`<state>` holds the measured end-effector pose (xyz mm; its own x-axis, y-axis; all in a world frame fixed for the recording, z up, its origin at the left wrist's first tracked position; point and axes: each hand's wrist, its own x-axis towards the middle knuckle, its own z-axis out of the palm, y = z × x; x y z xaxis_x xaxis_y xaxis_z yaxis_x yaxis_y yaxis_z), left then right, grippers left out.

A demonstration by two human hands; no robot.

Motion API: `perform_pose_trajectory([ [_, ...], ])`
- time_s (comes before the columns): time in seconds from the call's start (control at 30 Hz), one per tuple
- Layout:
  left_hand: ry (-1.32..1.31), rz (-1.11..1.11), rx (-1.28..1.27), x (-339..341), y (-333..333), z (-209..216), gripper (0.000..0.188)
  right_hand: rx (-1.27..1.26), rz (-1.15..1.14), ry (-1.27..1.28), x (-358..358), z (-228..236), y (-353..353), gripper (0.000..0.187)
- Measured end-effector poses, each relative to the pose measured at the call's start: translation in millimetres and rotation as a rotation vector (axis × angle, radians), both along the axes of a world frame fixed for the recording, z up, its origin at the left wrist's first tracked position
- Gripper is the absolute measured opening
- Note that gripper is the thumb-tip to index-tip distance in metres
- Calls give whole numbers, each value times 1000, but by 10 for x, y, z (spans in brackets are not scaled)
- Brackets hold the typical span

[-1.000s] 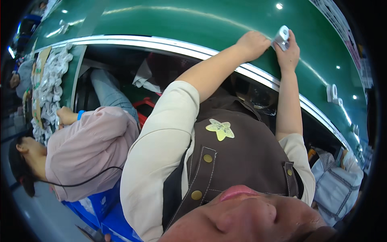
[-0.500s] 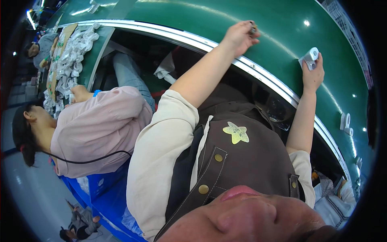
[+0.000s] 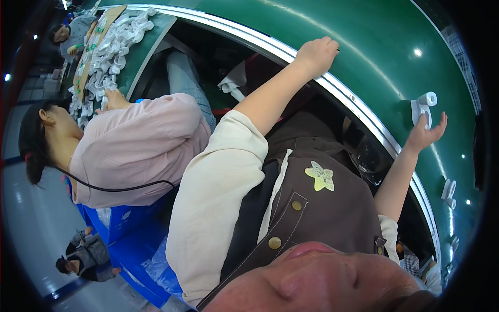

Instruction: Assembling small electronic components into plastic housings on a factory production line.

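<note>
My left hand (image 3: 317, 54) is closed in a fist and rests on the silver rim (image 3: 358, 112) of the green conveyor belt (image 3: 374, 47); I see nothing held in it. My right hand (image 3: 427, 134) lies further right on the belt, palm open and fingers spread. A small white plastic part (image 3: 422, 106) sits on the belt just past its fingertips, touching or nearly touching them. My brown apron with a pale star badge (image 3: 321, 176) fills the middle of the view.
A co-worker in a pink top (image 3: 135, 145) sits to my left, one hand at a heap of white plastic parts (image 3: 112, 47) on the belt. Another white part (image 3: 447, 190) lies on the belt at right. Blue crates (image 3: 130, 234) stand below.
My two hands, together on the white part a second ago, have moved apart. The right hand carried the part to the right, then opened beside it. The left hand closed at the belt's rim.
</note>
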<state>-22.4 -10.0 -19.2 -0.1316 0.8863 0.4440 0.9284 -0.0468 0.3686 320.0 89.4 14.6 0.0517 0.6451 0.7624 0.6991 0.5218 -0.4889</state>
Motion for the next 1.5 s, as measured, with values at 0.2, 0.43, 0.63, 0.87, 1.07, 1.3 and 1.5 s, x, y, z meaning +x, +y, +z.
perform_pose_trajectory([
  [0.2,-23,-40,46,-9,10,-3,15,60,640,424,-289,548,-730,48],
  [0.43,5,-10,6,24,37,-19,16,1222,523,241,-66,1504,-1626,53],
  [0.63,21,15,45,14,-33,-4,15,1270,1025,410,-469,1883,-1968,73],
  [0.87,12,-9,54,40,-17,3,15,1250,805,420,-461,1867,-2030,71],
  [1.07,33,12,58,63,-38,20,16,1256,880,483,-391,1781,-2032,71],
  [1.3,50,6,62,77,-17,2,15,1196,870,405,-466,1717,-2023,74],
  [1.5,-4,63,150,-32,-116,2,16,1343,781,716,-849,1457,-1532,61],
])
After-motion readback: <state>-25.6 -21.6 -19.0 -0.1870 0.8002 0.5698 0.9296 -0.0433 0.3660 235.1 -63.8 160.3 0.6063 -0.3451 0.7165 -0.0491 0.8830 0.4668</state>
